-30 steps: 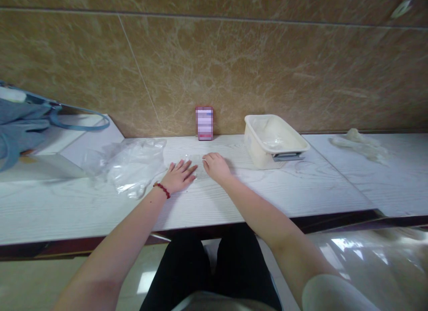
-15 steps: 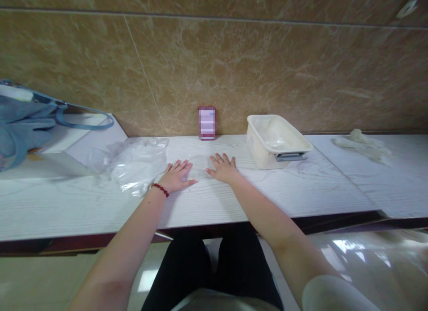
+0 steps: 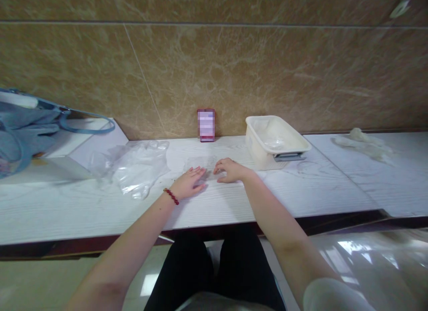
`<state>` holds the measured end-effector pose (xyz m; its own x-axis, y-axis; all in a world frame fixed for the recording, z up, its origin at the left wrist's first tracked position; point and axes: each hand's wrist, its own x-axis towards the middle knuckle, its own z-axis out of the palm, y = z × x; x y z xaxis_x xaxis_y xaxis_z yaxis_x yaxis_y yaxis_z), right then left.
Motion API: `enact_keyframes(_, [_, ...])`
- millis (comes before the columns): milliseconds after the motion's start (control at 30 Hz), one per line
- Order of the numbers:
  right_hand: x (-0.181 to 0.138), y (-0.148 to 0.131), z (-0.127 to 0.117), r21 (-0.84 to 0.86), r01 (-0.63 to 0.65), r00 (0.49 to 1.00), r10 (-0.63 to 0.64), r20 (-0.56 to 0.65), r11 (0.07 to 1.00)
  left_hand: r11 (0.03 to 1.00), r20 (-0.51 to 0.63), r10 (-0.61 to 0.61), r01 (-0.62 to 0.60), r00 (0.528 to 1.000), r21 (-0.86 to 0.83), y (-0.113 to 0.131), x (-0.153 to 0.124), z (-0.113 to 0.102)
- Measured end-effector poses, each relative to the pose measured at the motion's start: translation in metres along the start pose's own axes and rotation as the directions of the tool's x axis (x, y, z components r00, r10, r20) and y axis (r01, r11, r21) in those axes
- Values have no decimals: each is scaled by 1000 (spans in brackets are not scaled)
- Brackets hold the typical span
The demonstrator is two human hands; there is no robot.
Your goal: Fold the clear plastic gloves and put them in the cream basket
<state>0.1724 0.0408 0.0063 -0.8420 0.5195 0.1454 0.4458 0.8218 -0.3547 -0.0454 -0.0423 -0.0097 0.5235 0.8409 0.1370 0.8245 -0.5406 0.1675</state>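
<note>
A thin clear plastic sheet or bag [image 3: 200, 161] lies flat on the white wood-grain counter [image 3: 214, 213]; its exact kind is hard to make out. My left hand [image 3: 190, 182], with a red bead bracelet at the wrist, rests over its lower left part, fingers stretched out and thumb apart. At its right edge is my right hand [image 3: 230, 170], fingers curved and thumb spread from them, with nothing visible gripped. Left of my hands sits a loose pile of clear plastic bags or gloves [image 3: 142, 166].
A cream plastic bin [image 3: 259, 153] with a grey handle stands to the right, clear plastic inside. Behind my hands a phone [image 3: 206, 125] leans against the brown marble wall. Crumpled whitish plastic [image 3: 364, 144] lies far right. A blue bag [image 3: 30, 128] rests on a white box [image 3: 80, 146] at left.
My left hand has slid right and slightly toward me over the clear plastic. My right hand has gone from flat and spread to curved fingers, shifting slightly right.
</note>
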Motion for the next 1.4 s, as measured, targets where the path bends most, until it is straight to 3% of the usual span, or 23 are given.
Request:
enact_keyframes(133, [7,2,12,-22,-20,998,19,-55,1000,999,7,-48,48,999,2,7,7,3])
enact_keyframes(367, [7,-5,6,50,38,977,-26,-212,998,961,-14,-275,276,961,29,23,27,3])
enact_keyframes(467, [7,-6,2,190,34,953,26,-303,981,932,-14,-339,334,941,-142,22,35,2])
enact_keyframes(533, [10,-2,2,348,-12,903,159,-399,937,849,1,-391,361,921,-386,18,41,-5])
enact_keyframes(600, [13,3,2,546,-63,801,369,-471,835,613,55,-440,345,897,-711,12,47,-18])
enact_keyframes(667, [17,8,2,746,-67,720,550,-423,662,215,170,-416,278,893,-936,6,50,-34])
enact_keyframes(700, [18,10,2,830,-55,720,598,-353,556,15,228,-368,251,901,-968,3,50,-41])
enact_keyframes(767, [20,10,0,941,-51,790,591,-166,334,-283,297,-266,220,917,-934,-1,49,-51])
enact_keyframes(867, [19,5,0,984,-123,904,425,57,130,-480,338,-240,191,910,-856,-6,45,-49])
enact_keyframes(1000, [19,-3,3,974,-190,939,311,144,124,-568,381,-320,146,867,-810,-13,44,-32])
enact_keyframes(1200, [21,-2,12,899,-313,923,323,210,307,-556,311,-459,4,832,-831,-22,46,-25])
enact_keyframes(1400, [22,2,19,888,-317,903,394,175,334,-538,282,-459,-11,843,-843,-19,43,-32])
